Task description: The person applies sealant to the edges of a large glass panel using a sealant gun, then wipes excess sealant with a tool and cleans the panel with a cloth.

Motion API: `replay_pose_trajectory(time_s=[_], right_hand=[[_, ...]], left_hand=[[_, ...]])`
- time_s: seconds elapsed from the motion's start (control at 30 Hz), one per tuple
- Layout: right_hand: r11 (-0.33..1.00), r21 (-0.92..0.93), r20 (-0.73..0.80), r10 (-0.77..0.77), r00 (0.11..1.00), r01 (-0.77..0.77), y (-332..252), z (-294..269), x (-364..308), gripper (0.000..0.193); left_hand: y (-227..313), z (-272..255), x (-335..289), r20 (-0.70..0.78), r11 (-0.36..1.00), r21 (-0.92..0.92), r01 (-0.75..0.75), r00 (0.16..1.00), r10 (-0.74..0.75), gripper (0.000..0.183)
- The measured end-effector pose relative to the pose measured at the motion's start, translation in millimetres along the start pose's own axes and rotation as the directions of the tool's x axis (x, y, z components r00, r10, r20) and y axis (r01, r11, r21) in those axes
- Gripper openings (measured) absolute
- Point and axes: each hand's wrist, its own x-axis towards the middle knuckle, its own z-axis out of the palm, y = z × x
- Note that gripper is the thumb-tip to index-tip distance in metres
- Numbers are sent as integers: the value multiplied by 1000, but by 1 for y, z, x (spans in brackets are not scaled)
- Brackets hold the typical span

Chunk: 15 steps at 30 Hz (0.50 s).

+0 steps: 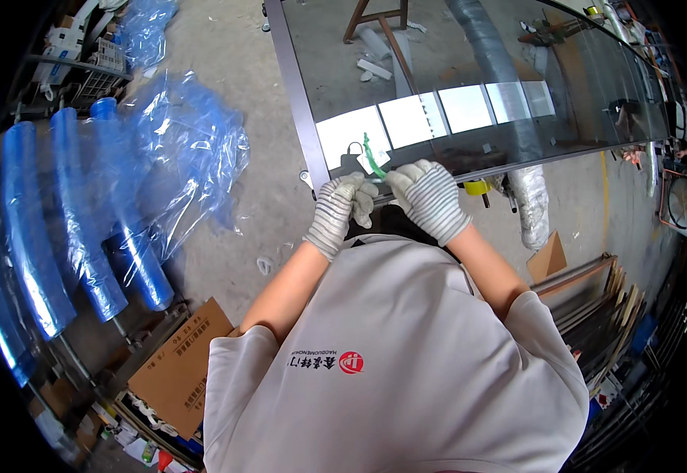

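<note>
Both my hands wear white gloves with grey stripes and meet over the near edge of a dark glass panel (469, 150) with a grey frame (294, 94). A narrow green strip (373, 158) rises from between them, beside a small white tag (368, 163). My right hand (431, 201) is closed, its fingertips at the lower end of the strip. My left hand (338, 209) has its fingers pinched together just left of it; what they hold, if anything, is hidden. The glass mirrors bright windows.
Blue film rolls (36, 229) lie on bars at the left, beside crumpled clear film (186, 150). A cardboard box (179, 366) is at lower left. Right of my hands are a yellow tape roll (477, 188) and a plastic-wrapped tube (532, 209). Long strips (603, 315) stand at lower right.
</note>
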Motion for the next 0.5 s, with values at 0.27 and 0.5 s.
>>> replay_pose_trajectory(time_s=[0.27,0.5], right_hand=[[64,798,492,504,710,-599,73,-53,7,17],[611,567,428,353,832,-552,69,-10,14,17]], left_hand=[[-2,-27,-1,-32,980,139,-144,988,150,32],[-7,-39,-14,-167,989,66,-130,976,139,29]])
